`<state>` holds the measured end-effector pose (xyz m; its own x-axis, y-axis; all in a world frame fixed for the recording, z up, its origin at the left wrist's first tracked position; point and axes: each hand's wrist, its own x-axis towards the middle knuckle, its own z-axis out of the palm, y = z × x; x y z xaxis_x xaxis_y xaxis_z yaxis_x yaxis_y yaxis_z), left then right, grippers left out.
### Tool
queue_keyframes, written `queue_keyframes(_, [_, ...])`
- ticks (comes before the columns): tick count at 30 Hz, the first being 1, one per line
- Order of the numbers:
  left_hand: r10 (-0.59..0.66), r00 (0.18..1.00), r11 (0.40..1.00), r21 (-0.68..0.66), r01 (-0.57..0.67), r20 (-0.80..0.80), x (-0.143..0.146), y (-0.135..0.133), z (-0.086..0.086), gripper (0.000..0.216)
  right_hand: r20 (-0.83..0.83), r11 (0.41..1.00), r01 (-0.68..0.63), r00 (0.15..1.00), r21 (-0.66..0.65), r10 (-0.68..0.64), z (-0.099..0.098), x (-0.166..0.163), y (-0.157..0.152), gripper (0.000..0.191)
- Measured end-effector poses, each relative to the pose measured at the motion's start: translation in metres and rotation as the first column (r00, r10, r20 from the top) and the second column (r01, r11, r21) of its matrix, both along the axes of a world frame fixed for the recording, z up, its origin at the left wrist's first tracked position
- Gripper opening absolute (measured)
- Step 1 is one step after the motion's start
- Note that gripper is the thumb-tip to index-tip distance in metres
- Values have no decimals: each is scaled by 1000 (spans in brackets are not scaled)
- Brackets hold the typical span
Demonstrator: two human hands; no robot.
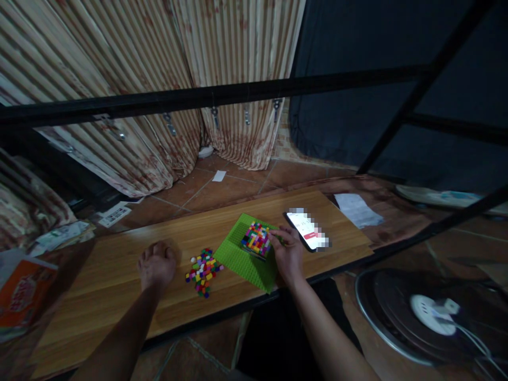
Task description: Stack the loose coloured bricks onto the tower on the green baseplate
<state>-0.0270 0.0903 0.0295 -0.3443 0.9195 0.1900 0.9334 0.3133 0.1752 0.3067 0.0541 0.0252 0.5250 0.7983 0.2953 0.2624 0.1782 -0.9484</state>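
The block of small colourful bricks [257,239] sits on the green baseplate [250,275], toward its far right part. The right hand [273,237] is at the block's right side, thumb and fingers drawn close together at its edge; whether a brick is pinched between them I cannot tell. The hand hides part of the baseplate's right side. To the left, a loose pile of bricks [204,271] lies on the worktop [115,286], its nearest pieces just beside the baseplate. Further left, the left hand [157,266] rests palm down on the wood, fingers bent; its underside is hidden, so I cannot tell whether it holds anything.

Right of the right hand lies a phone [305,231], lit, its screen partly pixelated, with a red button whose wording is unreadable. At the far left edge, an orange package [21,296] is cut off, its pale lettering too blurred to read. A paper [115,214] beyond the worktop bears dark square codes, also illegible.
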Motion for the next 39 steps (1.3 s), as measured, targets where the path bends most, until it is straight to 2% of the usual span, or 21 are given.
queue_keyframes(9, [-7, 1000, 1000, 7, 7, 12, 1, 0, 1, 45, -215, 999, 16, 976, -39, -24, -11, -7, 11, 19])
queue_keyframes(15, [9, 999, 1000, -11, -8, 31, 4, -2, 5, 46, -436, 998, -25, 900, -60, -3, -15, -12, 17, 28])
queue_keyframes(21, [4, 1000, 1000, -5, -4, 25, 1, 0, 1, 46, -569, 996, -40, 822, -81, -13, -9, -15, 18, 32])
queue_keyframes(30, [6, 1000, 1000, -15, -6, -3, 1, -1, 1, 44, -622, 997, -26, 782, -74, -25, -6, -16, 20, 35])
queue_keyframes(35, [14, 1000, 1000, -23, -14, 10, 2, -1, 2, 43, -592, 993, -81, 806, -82, 17, -9, -13, 19, 37])
queue_keyframes(39, [3, 1000, 1000, -8, -3, 23, 1, 0, 2, 44, -562, 993, -106, 825, -49, 61, -11, -10, 12, 47])
